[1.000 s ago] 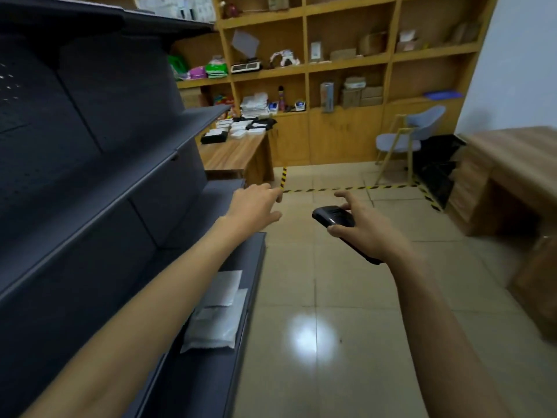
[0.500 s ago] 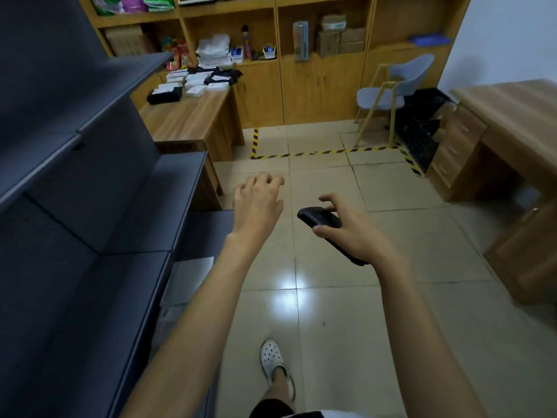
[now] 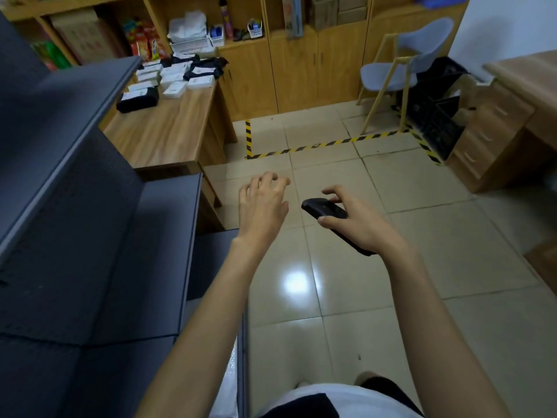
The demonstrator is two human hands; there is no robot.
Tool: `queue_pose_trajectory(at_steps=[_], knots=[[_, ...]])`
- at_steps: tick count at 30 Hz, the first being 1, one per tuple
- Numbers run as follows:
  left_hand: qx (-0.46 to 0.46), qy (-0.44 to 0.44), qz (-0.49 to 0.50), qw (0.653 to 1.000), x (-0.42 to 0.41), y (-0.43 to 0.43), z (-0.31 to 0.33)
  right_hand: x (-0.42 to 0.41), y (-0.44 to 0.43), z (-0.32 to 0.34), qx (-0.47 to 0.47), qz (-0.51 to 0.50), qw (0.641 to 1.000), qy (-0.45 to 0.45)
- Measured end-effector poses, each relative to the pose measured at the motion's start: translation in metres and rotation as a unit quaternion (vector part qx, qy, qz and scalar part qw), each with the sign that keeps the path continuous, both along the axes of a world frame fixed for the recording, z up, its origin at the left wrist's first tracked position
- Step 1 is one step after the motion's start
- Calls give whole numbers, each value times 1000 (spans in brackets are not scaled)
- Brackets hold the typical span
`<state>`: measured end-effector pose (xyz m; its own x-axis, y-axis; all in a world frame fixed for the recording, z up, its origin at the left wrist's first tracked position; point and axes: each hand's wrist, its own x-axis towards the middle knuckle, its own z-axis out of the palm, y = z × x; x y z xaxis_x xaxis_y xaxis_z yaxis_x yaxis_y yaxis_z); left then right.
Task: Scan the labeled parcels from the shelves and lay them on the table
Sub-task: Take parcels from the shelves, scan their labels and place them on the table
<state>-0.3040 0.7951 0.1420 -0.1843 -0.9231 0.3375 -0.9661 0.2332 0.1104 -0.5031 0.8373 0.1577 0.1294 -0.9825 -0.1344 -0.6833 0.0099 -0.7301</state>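
Scanner [image 3: 321,208], black and handheld, is sitting in the right hand [image 3: 361,229]. The thumb is curling over its near edge and the fingers are wrapping the far side, so the grip is closed round the body. Its nose is pointing forward and left, and its tail end is poking out below the palm.

Left hand [image 3: 263,206] is hovering just beside the scanner, apart from it and back upward. Its fingers are loosely curled and carrying nothing. Both hands are hanging over the tiled floor [image 3: 422,267], near the front edge of the grey shelves [image 3: 99,230] running down the left side.

Parcels [image 3: 173,78] are lying at the far end of the wooden table [image 3: 168,131], well apart from the hands. They are white boxes and black bags packed close together, some touching. The near half of the tabletop is showing bare wood. A pale plastic-wrapped packet [image 3: 229,372] is showing on the lowest shelf, mostly hidden behind the left forearm. Cannot tell whether it is carrying a label.

Yellow-and-black striped tape [image 3: 325,144] is marking the floor beyond the hands. A grey chair [image 3: 391,75] is standing past the tape, in front of the wooden cabinets [image 3: 295,64]. A black crate [image 3: 434,116] is sitting between the chair and a second desk [image 3: 518,86] at the right.
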Motion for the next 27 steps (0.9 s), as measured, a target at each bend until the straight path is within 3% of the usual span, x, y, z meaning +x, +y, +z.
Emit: queue_pose_trajectory(at_steps=[12,21,27], knots=[[65,7,-10,998,-2,-224,-39,-13,-245,-29,40,4,999,-9],[45,21,33,998,-39,-451,-28,-45,-502,-3,-22,23,999,-13],[85,22,53,995,-26,-549,-47,-34,-607,-30,36,65,997,0]])
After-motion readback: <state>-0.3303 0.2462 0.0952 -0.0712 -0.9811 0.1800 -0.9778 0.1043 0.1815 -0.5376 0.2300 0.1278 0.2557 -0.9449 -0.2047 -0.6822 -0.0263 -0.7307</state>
